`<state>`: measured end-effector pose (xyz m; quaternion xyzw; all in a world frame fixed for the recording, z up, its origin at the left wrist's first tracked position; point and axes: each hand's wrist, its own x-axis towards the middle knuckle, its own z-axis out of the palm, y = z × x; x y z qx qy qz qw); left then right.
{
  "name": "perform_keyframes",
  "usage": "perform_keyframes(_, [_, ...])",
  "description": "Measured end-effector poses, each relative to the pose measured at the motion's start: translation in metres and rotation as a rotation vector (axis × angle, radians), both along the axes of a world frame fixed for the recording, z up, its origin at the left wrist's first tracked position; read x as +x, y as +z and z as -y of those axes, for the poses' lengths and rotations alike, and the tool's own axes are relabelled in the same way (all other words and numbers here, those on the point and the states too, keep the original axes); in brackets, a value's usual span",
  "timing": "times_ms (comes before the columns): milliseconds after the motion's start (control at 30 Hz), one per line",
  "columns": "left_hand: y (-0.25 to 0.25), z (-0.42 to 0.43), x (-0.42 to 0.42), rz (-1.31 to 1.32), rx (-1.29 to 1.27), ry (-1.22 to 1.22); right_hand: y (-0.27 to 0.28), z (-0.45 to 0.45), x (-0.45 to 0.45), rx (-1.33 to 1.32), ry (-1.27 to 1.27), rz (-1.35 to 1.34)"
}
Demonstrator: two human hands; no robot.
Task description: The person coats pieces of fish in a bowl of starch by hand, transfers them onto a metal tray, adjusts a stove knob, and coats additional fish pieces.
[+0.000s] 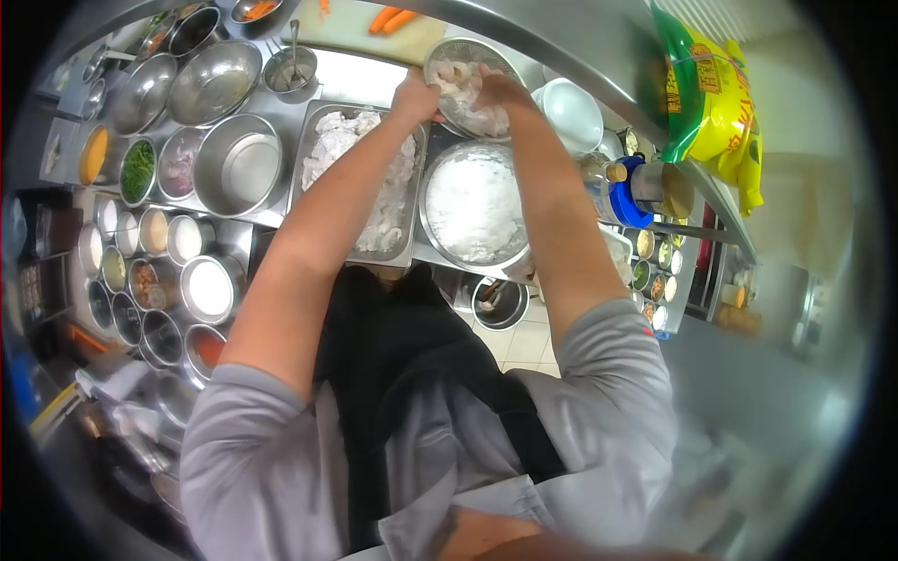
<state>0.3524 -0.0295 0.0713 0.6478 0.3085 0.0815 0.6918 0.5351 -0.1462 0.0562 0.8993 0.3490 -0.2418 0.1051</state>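
Note:
A metal colander (470,47) holding pale, wet, raw meat pieces (456,84) is at the far side of the counter. My left hand (418,97) is closed on its left rim. Inside the colander, my right hand (501,89) has its fingers curled on the raw pieces; its fingertips are partly hidden. Just nearer to me sits a round metal bowl of white flour (474,201). Left of that bowl, a rectangular metal tray (420,187) carries flour-coated pieces (339,140), partly covered from view by my left forearm.
A cutting board (351,28) with carrots (391,19) lies beyond. Pots and bowls, including a deep pot (238,164), crowd the left. White bowls (571,114) and a blue-lidded jar (629,192) stand right, under a metal shelf holding a yellow-green bag (716,103).

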Motion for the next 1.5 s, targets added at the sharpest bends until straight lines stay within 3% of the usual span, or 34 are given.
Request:
perform_keyframes(67, [0.0,0.005,0.002,0.009,0.018,0.019,-0.005,-0.002,-0.001,-0.059,-0.007,-0.114])
perform_keyframes(400, [-0.006,0.011,-0.002,-0.007,0.022,0.012,0.003,0.007,-0.029,0.001,-0.007,-0.09])
perform_keyframes(467, [-0.008,0.012,-0.003,-0.028,0.035,0.011,-0.011,0.008,-0.027,0.151,-0.022,-0.127])
perform_keyframes(533, [-0.008,0.011,-0.003,-0.084,0.09,-0.031,-0.092,0.009,0.004,0.232,0.136,-0.02])
perform_keyframes(633, [0.001,0.015,-0.007,-0.028,0.014,0.009,-0.026,0.0,-0.036,0.225,0.05,-0.101])
perform_keyframes(867, [0.003,0.013,-0.011,0.01,-0.02,0.02,-0.032,0.011,-0.036,0.444,-0.156,-0.018])
perform_keyframes(933, [0.0,0.014,-0.013,-0.016,-0.016,0.0,-0.006,0.019,-0.042,0.616,-0.641,-0.482])
perform_keyframes(967, [-0.01,0.014,-0.01,-0.002,-0.032,0.02,-0.047,0.024,-0.016,0.724,-0.744,-0.689])
perform_keyframes(1000, [-0.016,0.015,-0.01,0.009,-0.048,0.04,-0.043,0.03,-0.015,0.728,-0.742,-0.683])
perform_keyframes(1067, [-0.014,0.015,-0.017,0.012,-0.06,0.028,-0.034,0.039,-0.025,1.123,-0.821,-1.146])
perform_keyframes(1200, [-0.021,0.017,-0.033,0.013,-0.046,0.007,-0.021,0.046,-0.016,1.223,-0.992,-1.116])
perform_keyframes(1267, [-0.026,0.018,-0.041,0.019,-0.001,-0.007,-0.052,0.053,0.018,1.224,-0.82,-1.052])
perform_keyframes(1367, [-0.022,0.026,-0.067,0.01,0.058,-0.025,0.018,0.069,-0.019,1.069,-0.405,-0.52])
perform_keyframes(1433, [-0.018,0.035,-0.091,0.087,-0.008,0.004,-0.003,0.074,0.009,1.241,-0.511,-0.87])
perform_keyframes(1467, [-0.019,0.038,-0.106,0.131,-0.079,0.005,-0.021,0.078,0.018,1.475,-0.917,-1.476])
perform_keyframes(1500, [-0.021,0.044,-0.124,0.112,-0.075,0.0,0.0,0.087,-0.01,1.462,-0.863,-1.411])
